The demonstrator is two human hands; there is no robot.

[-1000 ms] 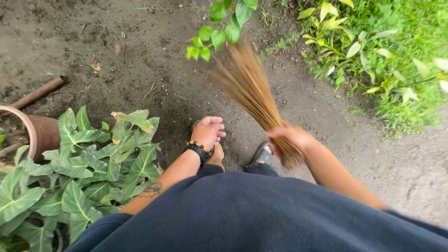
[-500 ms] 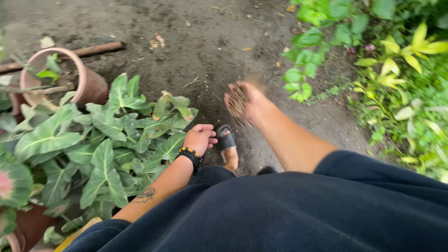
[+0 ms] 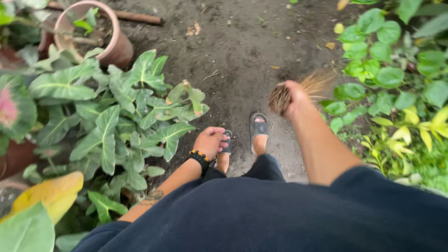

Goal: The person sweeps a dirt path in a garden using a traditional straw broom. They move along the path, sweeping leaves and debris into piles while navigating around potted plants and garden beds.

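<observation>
this is a garden or a yard outside a home. the ground (image 3: 242, 51) is bare dark soil with small dry leaves on it. at the left edge of the ground there are plants with big green leaves (image 3: 116, 112) and a round clay pot (image 3: 100, 32). at the right edge grow green and yellow bushes (image 3: 401, 79). the right hand (image 3: 294, 95) holds a bundle broom (image 3: 298, 91) of thin sticks, a tool for such a yard.
</observation>
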